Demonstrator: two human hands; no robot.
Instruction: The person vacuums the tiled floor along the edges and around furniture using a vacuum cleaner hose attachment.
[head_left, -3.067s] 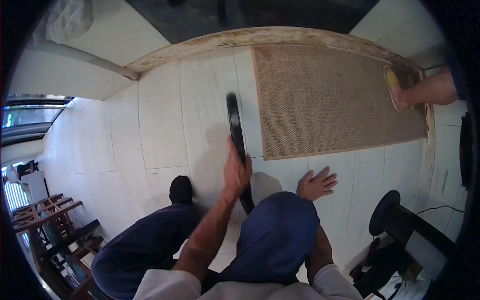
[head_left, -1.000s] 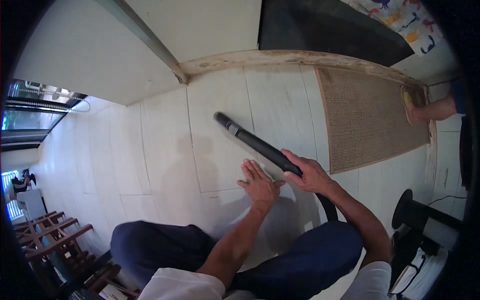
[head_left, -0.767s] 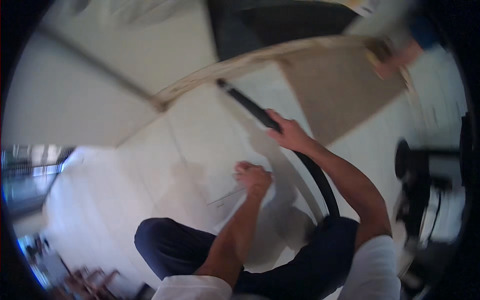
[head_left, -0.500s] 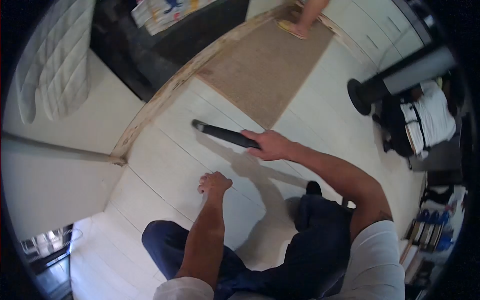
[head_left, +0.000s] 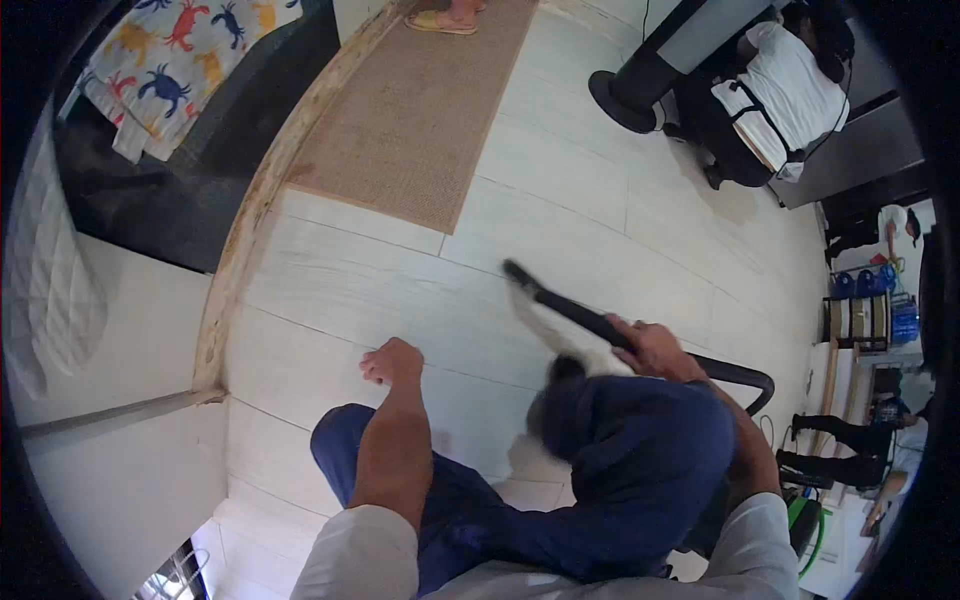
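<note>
My right hand [head_left: 655,350] is wrapped round a black vacuum hose wand [head_left: 580,315]. Its brush-like tip [head_left: 518,275] is blurred and points to the upper left, low over the pale plank floor [head_left: 380,290]. Behind the hand, the black hose [head_left: 740,375] bends round past my raised knee. My left hand [head_left: 392,362] is a loose fist with nothing visible in it, in front of my other knee, low over the floor; whether it touches the planks I cannot tell.
A brown mat [head_left: 400,130] lies ahead beside worn wooden trim [head_left: 240,240]. A person's sandalled foot [head_left: 445,22] is at its far end. To the right stand a black column with a round base [head_left: 625,100] and a crouching person [head_left: 770,95]. A crab-print cloth [head_left: 180,65] hangs upper left.
My view has turned to the right. My right hand has drawn the hose wand back to the right, nearer my knee. My left hand stays low, its fingers more curled.
</note>
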